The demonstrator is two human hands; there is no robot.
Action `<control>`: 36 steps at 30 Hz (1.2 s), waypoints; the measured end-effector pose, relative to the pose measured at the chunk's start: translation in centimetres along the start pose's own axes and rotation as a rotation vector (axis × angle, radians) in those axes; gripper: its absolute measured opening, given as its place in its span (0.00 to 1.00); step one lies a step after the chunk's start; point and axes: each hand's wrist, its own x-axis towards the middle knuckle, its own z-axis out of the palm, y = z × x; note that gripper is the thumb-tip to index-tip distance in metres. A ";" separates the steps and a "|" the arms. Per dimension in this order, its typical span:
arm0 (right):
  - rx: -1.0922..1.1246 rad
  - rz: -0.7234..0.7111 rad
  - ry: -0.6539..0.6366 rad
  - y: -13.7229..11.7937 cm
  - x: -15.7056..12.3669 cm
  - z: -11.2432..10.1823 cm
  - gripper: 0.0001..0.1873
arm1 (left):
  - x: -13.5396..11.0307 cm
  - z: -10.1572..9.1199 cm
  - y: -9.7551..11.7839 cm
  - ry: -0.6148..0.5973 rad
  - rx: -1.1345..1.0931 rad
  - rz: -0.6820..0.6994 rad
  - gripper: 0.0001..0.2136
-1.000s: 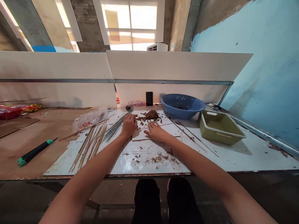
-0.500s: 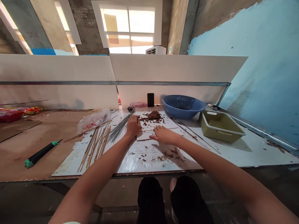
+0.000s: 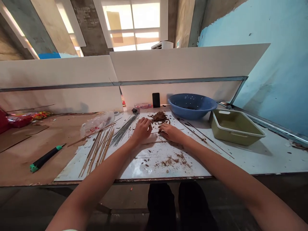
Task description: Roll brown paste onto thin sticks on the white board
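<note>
My left hand (image 3: 142, 129) is over the white board, its fingers curled together near the left side of a mound of dark brown, clay-like material (image 3: 159, 116). Facing it, my right hand (image 3: 171, 132) has bent fingers, with the fingertips close together just in front of the mound. What either hand pinches is too small to make out. A thin brown stick (image 3: 156, 142) lies crosswise in front of both hands. Brown crumbs (image 3: 176, 159) are scattered nearer the table edge.
Bamboo sticks (image 3: 96, 152) and thin wires (image 3: 125, 128) lie left, beside a clear plastic bag (image 3: 97, 123). A black-green tool (image 3: 47, 158) rests farther left. A blue basin (image 3: 191, 110) and an olive tub (image 3: 237, 136) stand right. A phone (image 3: 156, 100) leans behind.
Both hands have moved closer together and slightly toward the mound. My right hand went from lying flat on the board to curled fingers. The view has shifted slightly.
</note>
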 end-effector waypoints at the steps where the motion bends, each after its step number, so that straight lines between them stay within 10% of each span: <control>1: 0.017 0.019 0.008 -0.3 0.1 0.1 0.07 | 0.1 -0.1 0.5 -0.046 -0.016 0.071 0.10; 5: 0.072 0.093 0.039 -0.8 0.4 0.6 0.06 | 0.2 -0.4 1.8 -0.166 -0.010 0.222 0.14; 14: 0.106 0.064 0.134 -0.6 0.4 1.2 0.11 | -0.1 0.5 1.1 -0.248 0.209 0.100 0.05; 24: 0.139 0.037 0.242 -1.1 0.6 1.6 0.22 | -0.5 1.4 1.5 -0.211 -0.144 0.050 0.11; 36: 0.124 0.084 0.199 -0.2 0.2 1.0 0.07 | -1.0 1.5 1.5 -0.156 -0.159 -0.058 0.17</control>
